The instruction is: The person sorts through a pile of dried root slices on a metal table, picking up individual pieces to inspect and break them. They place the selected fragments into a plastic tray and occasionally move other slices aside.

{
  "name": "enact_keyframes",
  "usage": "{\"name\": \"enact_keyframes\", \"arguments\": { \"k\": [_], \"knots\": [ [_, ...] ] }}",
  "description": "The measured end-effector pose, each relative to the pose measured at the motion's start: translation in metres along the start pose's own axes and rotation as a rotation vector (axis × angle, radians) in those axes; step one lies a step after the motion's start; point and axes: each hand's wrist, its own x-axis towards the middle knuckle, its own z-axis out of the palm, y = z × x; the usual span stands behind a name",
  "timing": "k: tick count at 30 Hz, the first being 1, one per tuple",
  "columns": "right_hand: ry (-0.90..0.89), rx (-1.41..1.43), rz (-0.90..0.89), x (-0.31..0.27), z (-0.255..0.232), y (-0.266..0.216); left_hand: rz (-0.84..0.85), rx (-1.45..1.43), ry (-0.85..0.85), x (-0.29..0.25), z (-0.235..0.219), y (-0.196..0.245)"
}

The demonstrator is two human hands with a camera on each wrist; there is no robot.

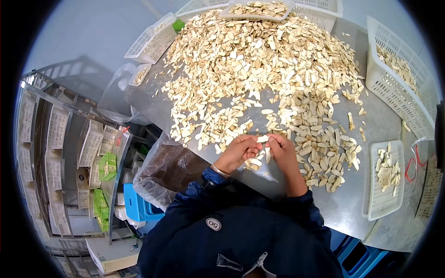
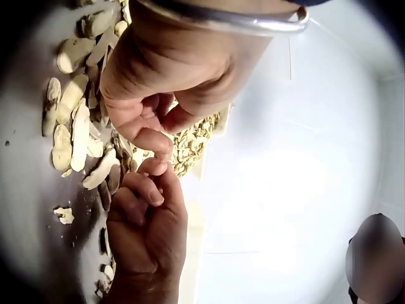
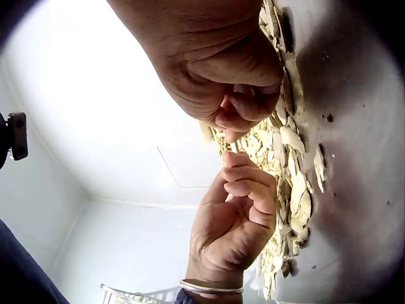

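Observation:
A large heap of pale dried slices (image 1: pixel 259 60) covers the metal table (image 1: pixel 347 204). At its near edge my two hands meet, fingertips together. My left hand (image 1: pixel 235 154), with a metal bangle (image 1: pixel 219 171) on the wrist, and my right hand (image 1: pixel 283 152) both pinch one pale slice (image 1: pixel 262 138) between them. A few loose slices (image 1: pixel 254 162) lie on the table under the hands. In the left wrist view the left hand (image 2: pixel 171 69) is above and the right hand (image 2: pixel 149 234) below, fingers curled and touching. The right wrist view shows the right hand (image 3: pixel 215 69) over the left hand (image 3: pixel 234 215).
White plastic baskets stand at the right (image 1: pixel 398 74), far left (image 1: pixel 153 41) and back (image 1: pixel 320 9). A flat white tray (image 1: pixel 387 185) with some slices lies at the front right. A clear plastic bag (image 1: pixel 162 171) hangs off the table's left side, above a blue crate (image 1: pixel 136 204).

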Motion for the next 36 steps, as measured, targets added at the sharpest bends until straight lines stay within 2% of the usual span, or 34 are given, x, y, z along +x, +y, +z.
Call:
{"name": "enact_keyframes", "arguments": {
  "k": [4,7,10,13,16,19,22,25,31,34,36],
  "knots": [
    [0.014,-0.091,-0.088,-0.001,0.001,-0.002,0.004,-0.062,0.020,0.001,0.001,-0.001],
    [0.091,-0.319,-0.282,-0.005,0.007,-0.011,0.050,-0.049,0.014,0.001,-0.001,0.000],
    [0.107,-0.432,-0.311,-0.011,0.012,-0.029,0.066,-0.041,0.046,-0.001,0.002,0.003],
    [0.126,-0.499,-0.441,-0.011,0.014,-0.029,0.081,-0.069,0.036,-0.001,0.003,0.003],
    [0.136,-0.506,-0.455,-0.011,0.014,-0.030,0.085,-0.050,0.039,-0.002,0.003,0.004],
    [0.149,-0.491,-0.448,-0.011,0.013,-0.030,0.125,-0.018,0.042,-0.001,0.005,0.001],
    [0.274,-0.369,-0.280,-0.011,0.015,-0.026,0.159,0.067,0.076,0.000,0.006,-0.001],
    [0.305,-0.256,-0.239,-0.009,0.013,-0.023,0.198,0.163,0.124,-0.004,0.012,0.000],
    [0.136,-0.301,-0.299,-0.006,0.011,-0.013,0.218,0.208,0.125,-0.011,0.022,0.006],
    [0.225,-0.144,-0.255,-0.004,0.007,-0.014,0.211,0.211,0.105,-0.010,0.024,0.012],
    [0.267,0.122,-0.157,0.003,-0.005,-0.007,0.281,0.343,0.069,0.001,0.014,0.007]
  ]
}}
